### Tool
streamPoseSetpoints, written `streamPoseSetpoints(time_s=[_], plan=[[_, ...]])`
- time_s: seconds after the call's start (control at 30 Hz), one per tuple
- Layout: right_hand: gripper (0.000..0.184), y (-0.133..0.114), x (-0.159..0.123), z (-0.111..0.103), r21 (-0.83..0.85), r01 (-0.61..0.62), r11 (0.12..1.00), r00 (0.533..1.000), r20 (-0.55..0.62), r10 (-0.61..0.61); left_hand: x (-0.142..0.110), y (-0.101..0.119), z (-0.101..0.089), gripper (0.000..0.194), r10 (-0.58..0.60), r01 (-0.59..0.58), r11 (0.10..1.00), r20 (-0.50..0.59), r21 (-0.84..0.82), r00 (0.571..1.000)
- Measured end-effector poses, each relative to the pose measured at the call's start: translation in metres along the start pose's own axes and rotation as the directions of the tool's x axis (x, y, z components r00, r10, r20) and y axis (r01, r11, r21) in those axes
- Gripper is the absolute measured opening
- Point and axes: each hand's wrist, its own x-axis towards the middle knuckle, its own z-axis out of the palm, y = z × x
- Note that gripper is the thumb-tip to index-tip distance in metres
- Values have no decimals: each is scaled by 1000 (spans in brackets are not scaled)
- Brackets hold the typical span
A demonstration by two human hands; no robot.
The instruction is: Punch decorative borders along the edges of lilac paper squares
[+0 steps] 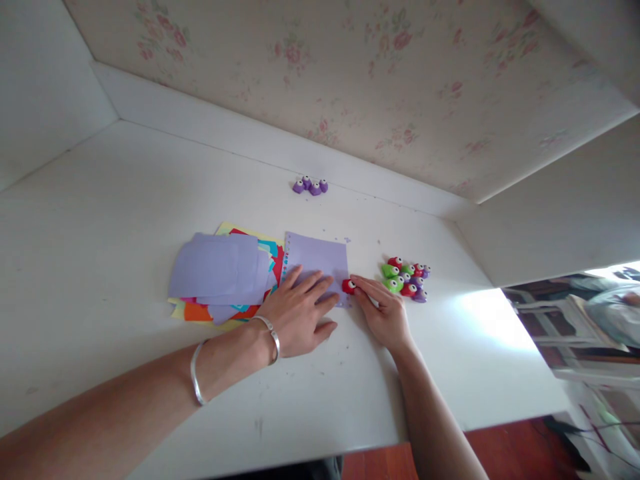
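Note:
A purple sheet of paper (320,257) lies flat, with a row of small punched shapes along its left edge. My left hand (300,310) rests on its lower part, fingers spread, pressing it to the table. At the sheet's right edge, a small red craft punch (348,287) with a white round button is pinched between the fingers of my right hand (383,310). How far the paper reaches into the punch is hidden. Left of the sheet, a pile of coloured paper (220,270), mostly purple on top, partly touches it.
Several red, green and purple craft punches (406,279) cluster right of my right hand. Several purple punches (310,187) stand near the back ledge. Tiny paper scraps dot the white table (100,267). A flowered wall panel (325,80) rises behind, and a side panel (560,207) bounds the right.

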Motion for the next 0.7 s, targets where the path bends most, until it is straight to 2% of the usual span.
streamPoseSetpoints(time_s=[0.13, 0.33, 0.57, 0.7], plan=[[23, 1, -1, 0, -1, -40, 999, 999, 8, 40, 0, 0, 0, 50, 11, -11, 1000, 3, -3, 1000], [34, 4, -3, 1, 52, -214, 975, 977, -9, 215, 0, -1, 1, 50, 12, -12, 1000, -6, -2, 1000], [27, 3, -3, 0, 55, -233, 971, 973, 6, 233, 0, -1, 0, 48, 18, -18, 1000, 2, -14, 1000], [30, 3, -1, -2, 78, -260, 962, 965, -5, 261, -1, -2, 1, 47, 20, -20, 1000, -5, -15, 1000]])
